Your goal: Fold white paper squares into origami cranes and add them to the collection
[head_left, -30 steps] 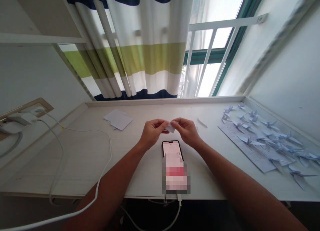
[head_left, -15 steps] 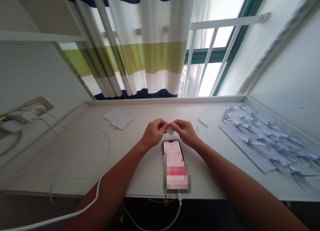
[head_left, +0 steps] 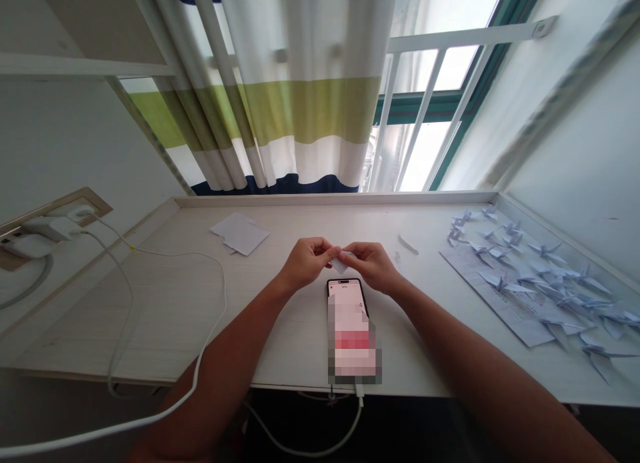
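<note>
Saw the left hand [head_left: 307, 263] and right hand [head_left: 373, 266] come together, both pinching a little folded bit of paper [head_left: 341, 265] just above the phone [head_left: 345, 309], with paper cranes [head_left: 525, 283] out past the right hand.

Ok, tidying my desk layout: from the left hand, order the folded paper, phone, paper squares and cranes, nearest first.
Left hand:
1. Folded paper, pinched at its fingertips
2. Phone, just in front
3. Paper squares, toward the left
4. Cranes, far right
</note>
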`<state>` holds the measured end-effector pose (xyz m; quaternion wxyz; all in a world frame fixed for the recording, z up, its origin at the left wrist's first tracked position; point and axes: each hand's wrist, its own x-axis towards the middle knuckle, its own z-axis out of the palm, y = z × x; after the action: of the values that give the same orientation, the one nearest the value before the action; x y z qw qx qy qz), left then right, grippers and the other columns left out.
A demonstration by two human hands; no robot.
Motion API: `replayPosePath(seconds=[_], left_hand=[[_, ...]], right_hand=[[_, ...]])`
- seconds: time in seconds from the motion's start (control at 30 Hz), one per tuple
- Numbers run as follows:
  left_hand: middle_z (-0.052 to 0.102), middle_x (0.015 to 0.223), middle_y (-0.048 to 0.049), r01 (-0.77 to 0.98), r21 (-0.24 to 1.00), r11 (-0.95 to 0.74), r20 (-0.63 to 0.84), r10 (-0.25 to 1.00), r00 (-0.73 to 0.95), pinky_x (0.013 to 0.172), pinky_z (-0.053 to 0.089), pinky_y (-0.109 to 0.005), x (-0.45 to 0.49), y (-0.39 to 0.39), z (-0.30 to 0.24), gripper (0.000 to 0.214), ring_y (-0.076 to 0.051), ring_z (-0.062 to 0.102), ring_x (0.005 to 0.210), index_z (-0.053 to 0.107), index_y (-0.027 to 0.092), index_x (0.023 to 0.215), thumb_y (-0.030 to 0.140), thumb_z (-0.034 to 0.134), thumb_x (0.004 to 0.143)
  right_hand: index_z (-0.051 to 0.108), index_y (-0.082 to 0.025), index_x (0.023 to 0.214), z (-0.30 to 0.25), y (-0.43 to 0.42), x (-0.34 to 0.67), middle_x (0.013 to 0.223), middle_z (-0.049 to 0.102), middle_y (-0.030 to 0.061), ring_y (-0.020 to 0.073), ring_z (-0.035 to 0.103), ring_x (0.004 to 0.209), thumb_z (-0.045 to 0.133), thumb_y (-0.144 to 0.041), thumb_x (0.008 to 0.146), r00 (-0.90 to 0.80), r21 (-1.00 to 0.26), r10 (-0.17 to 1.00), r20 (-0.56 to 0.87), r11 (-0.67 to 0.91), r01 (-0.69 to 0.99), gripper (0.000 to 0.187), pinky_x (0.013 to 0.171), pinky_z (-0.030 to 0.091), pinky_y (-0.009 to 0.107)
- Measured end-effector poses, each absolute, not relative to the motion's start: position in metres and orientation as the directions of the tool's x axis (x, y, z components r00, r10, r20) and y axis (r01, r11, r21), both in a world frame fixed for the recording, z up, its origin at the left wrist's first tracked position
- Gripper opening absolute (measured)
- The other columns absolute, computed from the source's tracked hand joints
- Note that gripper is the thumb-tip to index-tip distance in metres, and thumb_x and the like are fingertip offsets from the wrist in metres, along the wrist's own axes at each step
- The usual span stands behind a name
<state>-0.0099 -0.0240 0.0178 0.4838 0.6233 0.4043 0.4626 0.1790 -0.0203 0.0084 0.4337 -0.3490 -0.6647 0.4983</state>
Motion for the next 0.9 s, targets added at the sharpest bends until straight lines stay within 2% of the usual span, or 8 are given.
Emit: replayPosePath(seconds=[0.17,0.33,0.47,0.6,0.73,0.9], left_hand=[[0.074,0.074,-0.0072,0.035,0.982,-0.185,0.17,0.95,0.262,0.064,0.061,-0.032,-0.0114,-0.0216,0.0145,0.035,-0.019,0.071,0.067,0.073,0.013,0.079,0.047,0.082,0.075],[0.075,0.074,-0.0077,0.011,0.983,-0.184,0.177,0.962,0.21,0.061,0.061,-0.032,-0.0118,-0.0224,0.0177,0.038,-0.019,0.071,0.067,0.072,0.013,0.08,0.051,0.077,0.08],[0.076,0.076,-0.009,0.031,0.978,-0.204,0.195,0.964,0.179,0.06,0.062,-0.033,-0.012,-0.0239,0.0203,0.04,-0.02,0.071,0.067,0.074,0.013,0.082,0.053,0.074,0.082],[0.076,0.076,-0.0092,0.02,0.981,-0.193,0.188,0.969,0.158,0.058,0.062,-0.032,-0.0106,-0.0253,0.0208,0.041,-0.02,0.071,0.067,0.074,0.012,0.082,0.053,0.075,0.081],[0.074,0.074,-0.0071,-0.014,0.983,-0.183,0.183,0.969,0.168,0.057,0.062,-0.03,-0.0099,-0.0254,0.0208,0.041,-0.018,0.07,0.066,0.072,0.012,0.084,0.052,0.074,0.083],[0.075,0.085,-0.0063,-0.046,0.978,-0.205,0.209,0.945,0.251,0.058,0.063,-0.03,-0.0098,-0.0251,0.0179,0.038,-0.019,0.072,0.074,0.071,0.013,0.096,0.046,0.079,0.079]], right_hand=[[0.08,-0.017,0.089,0.0083,-0.0179,0.1805,0.083,0.078,0.0069,0.0181,0.068,0.075,0.076,-0.05,0.082,-0.423,-0.973,0.88,0.216,0.231,-0.015,0.034,0.069,0.053,0.031],[0.081,-0.016,0.09,0.0105,-0.0155,0.1835,0.086,0.077,0.0083,0.0196,0.068,0.08,0.069,-0.047,0.088,-0.378,-0.971,0.894,0.24,0.225,-0.086,0.033,0.078,0.054,0.036],[0.08,-0.02,0.098,0.0122,-0.017,0.1835,0.094,0.077,0.0066,0.0198,0.069,0.085,0.075,-0.036,0.082,-0.322,-0.965,0.911,0.259,0.227,-0.133,0.023,0.082,0.055,0.037],[0.077,-0.023,0.106,0.01,-0.0189,0.1801,0.098,0.076,0.0056,0.0206,0.07,0.09,0.08,-0.031,0.079,-0.287,-0.944,0.9,0.328,0.305,-0.123,0.028,0.082,0.056,0.037],[0.078,-0.022,0.102,0.01,-0.0194,0.1788,0.097,0.076,0.0064,0.0217,0.07,0.09,0.079,-0.038,0.082,-0.282,-0.929,0.888,0.364,0.366,-0.046,0.025,0.081,0.057,0.038],[0.078,-0.019,0.09,0.0134,-0.0197,0.1798,0.085,0.076,0.0056,0.0198,0.068,0.079,0.075,-0.044,0.085,-0.247,-0.943,0.912,0.328,0.332,-0.027,0.025,0.074,0.055,0.035]])
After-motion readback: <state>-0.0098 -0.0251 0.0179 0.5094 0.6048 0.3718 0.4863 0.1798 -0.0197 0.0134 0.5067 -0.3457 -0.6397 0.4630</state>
